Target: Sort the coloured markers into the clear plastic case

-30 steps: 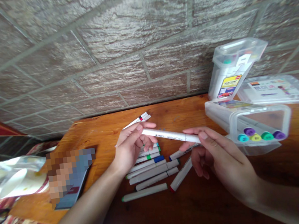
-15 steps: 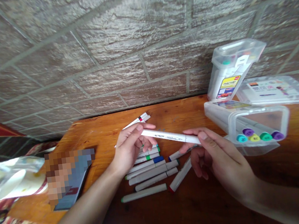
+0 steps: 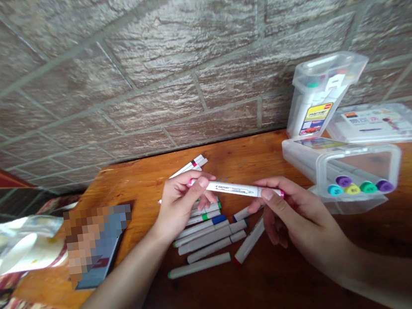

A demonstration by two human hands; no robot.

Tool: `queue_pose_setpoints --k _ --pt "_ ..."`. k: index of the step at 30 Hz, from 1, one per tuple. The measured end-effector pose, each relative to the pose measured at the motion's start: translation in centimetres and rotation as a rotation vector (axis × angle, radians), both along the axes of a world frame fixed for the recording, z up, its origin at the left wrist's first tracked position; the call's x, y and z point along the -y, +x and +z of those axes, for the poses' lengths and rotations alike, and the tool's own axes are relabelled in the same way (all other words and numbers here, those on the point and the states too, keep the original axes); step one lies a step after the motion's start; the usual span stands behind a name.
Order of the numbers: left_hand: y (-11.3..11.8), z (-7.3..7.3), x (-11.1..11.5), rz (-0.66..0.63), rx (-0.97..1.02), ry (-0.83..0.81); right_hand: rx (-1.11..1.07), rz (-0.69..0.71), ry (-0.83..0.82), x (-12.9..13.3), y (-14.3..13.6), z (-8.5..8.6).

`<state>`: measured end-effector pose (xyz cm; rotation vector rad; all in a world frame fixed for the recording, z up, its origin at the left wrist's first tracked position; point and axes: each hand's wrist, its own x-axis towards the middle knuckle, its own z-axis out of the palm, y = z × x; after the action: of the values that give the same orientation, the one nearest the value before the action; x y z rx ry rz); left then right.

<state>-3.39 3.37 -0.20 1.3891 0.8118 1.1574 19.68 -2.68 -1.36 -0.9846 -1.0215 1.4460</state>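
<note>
A white marker pen (image 3: 235, 189) with pink ends is held level above the table between both hands. My left hand (image 3: 180, 203) pinches its left end with thumb and fingers. At the other end, my right hand (image 3: 303, 212) grips it close to the pink tip. Beneath the hands lie several loose markers, among them one with a blue cap (image 3: 200, 229), one with green ends (image 3: 200, 265) and one with a red end (image 3: 249, 240). Farther back, white markers with red and black bands (image 3: 192, 165) lie together, partly behind my left hand.
On the right, an open clear case (image 3: 305, 167) lies on its side with several markers inside. Behind it stand an upright marker box (image 3: 319, 95) and a flat clear case (image 3: 378, 123). A phone (image 3: 105, 252) and paper cup (image 3: 32, 252) are left. A stone wall (image 3: 181, 77) backs the table.
The marker has turned in my fingers, so its printed label faces differently. Both pink ends now show, as my right thumb has shifted left along the barrel.
</note>
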Motion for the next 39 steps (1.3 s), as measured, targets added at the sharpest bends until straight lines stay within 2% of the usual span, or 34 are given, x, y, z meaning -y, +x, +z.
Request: queue_pose_setpoints --k 8,14,22,39 --pt "-0.08 0.18 0.3 0.008 -0.054 0.007 0.006 -0.007 -0.048 -0.07 -0.06 -0.33" --pt "0.23 0.47 0.44 0.002 -0.066 0.01 0.031 0.036 -0.025 -0.18 0.13 -0.39" --pt "0.3 0.28 0.34 0.02 -0.084 0.017 0.044 0.028 -0.038 -0.21 -0.09 -0.79" --pt "0.04 -0.09 0.16 0.026 -0.069 -0.018 0.045 0.022 -0.07 -0.04 -0.2 -0.19"
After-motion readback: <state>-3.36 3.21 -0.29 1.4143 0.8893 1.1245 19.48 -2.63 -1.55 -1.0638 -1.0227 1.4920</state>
